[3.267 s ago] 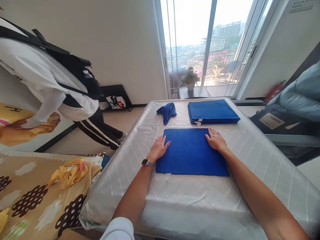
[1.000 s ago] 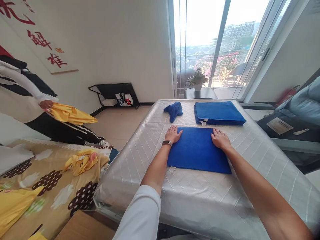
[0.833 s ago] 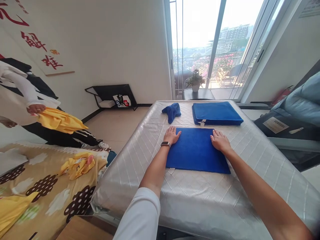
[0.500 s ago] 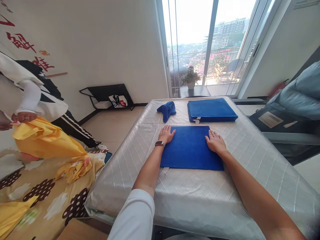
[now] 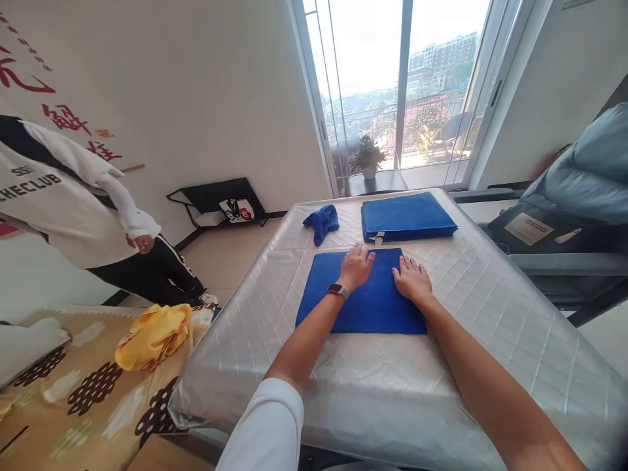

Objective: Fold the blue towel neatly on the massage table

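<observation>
A blue towel point(image 5: 373, 307) lies spread flat in front of me on a mattress in a shiny silver cover point(image 5: 490, 314). My left hand point(image 5: 356, 267) rests palm down on the towel's upper middle, fingers stretched out. At the towel's upper right edge, my right hand point(image 5: 413, 279) is also flat, fingers extended. Beyond it is a neat stack of blue towels point(image 5: 409, 214) with a white tag at its front. A crumpled blue cloth point(image 5: 322, 223) sits to the left of that stack.
A person point(image 5: 73, 203) stands at the left, beside a bed with a patterned sheet point(image 5: 98, 386). Bunched yellow fabric point(image 5: 154, 333) lies on that bed. A black rack point(image 5: 220, 199) stands against the wall. An armchair point(image 5: 554, 261) with a grey-blue jacket is at the right.
My left hand has slid rightward from the towel's left edge to its middle. My right hand stays at the right edge. The other person has let go of the yellow fabric, now bunched on the bed.
</observation>
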Motion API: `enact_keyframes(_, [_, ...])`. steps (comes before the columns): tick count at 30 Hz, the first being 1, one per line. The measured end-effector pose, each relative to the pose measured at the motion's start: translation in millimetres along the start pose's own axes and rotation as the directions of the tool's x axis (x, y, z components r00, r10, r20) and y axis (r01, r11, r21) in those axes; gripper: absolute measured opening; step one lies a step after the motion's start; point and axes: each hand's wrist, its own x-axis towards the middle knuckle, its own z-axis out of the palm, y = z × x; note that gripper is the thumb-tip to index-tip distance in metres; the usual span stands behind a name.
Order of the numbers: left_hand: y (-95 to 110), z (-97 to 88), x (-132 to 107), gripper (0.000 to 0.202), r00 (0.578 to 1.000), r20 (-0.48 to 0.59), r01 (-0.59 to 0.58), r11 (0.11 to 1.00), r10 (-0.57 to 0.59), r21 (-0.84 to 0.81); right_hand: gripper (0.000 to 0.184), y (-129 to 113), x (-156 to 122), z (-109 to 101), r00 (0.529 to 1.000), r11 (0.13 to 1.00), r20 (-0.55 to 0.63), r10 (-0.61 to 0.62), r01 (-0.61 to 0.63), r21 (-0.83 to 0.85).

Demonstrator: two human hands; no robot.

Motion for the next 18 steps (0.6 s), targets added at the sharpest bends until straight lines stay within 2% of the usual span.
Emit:
enact_keyframes(2, [39, 19.2, 10, 0.054, 0.991, 0.069, -0.112, 0.991, 0.117, -0.077, 0.066, 2, -2, 1, 1.000, 1.000, -0.015, -0.020, 0.020, -0.016])
enact_keyframes(4, [69, 37.8, 17, 0.055, 0.982, 0.109, -0.137, 0.981, 0.152, -0.135, 0.066, 4, -4, 1, 0.998, 0.997, -0.022, -0.056, 0.055, -0.048])
enact_keyframes(6, [84, 51.2, 20, 0.054, 0.983, 0.140, -0.092, 0.982, 0.116, -0.168, 0.068, 6, -6, 1, 0.996, 0.994, -0.021, -0.083, 0.081, -0.073])
enact_keyframes(8, [84, 57.3, 18, 0.054, 0.984, 0.166, -0.032, 0.984, 0.061, -0.173, 0.066, 6, -7, 1, 0.996, 0.994, -0.021, -0.084, 0.083, -0.075])
enact_keyframes(10, [71, 56.6, 12, 0.056, 0.982, 0.183, -0.011, 0.988, 0.039, -0.151, 0.063, 4, -6, 0, 0.998, 0.997, -0.029, -0.061, 0.059, -0.059])
enact_keyframes(12, [50, 51.1, 5, 0.060, 0.981, 0.191, -0.010, 0.994, 0.031, -0.109, 0.063, 1, -5, -1, 0.999, 0.999, -0.041, -0.030, 0.029, -0.033])
enact_keyframes(15, [10, 38.0, -6, 0.067, 0.977, 0.212, 0.020, 0.999, -0.011, -0.039, 0.068, -2, -4, -2, 0.999, 1.000, -0.033, -0.005, 0.004, -0.005])
enact_keyframes(18, [-36, 21.9, -17, 0.072, 0.965, 0.241, 0.102, 0.994, -0.106, 0.032, 0.069, -2, -3, -2, 1.000, 1.000, -0.014, 0.000, 0.000, -0.001])
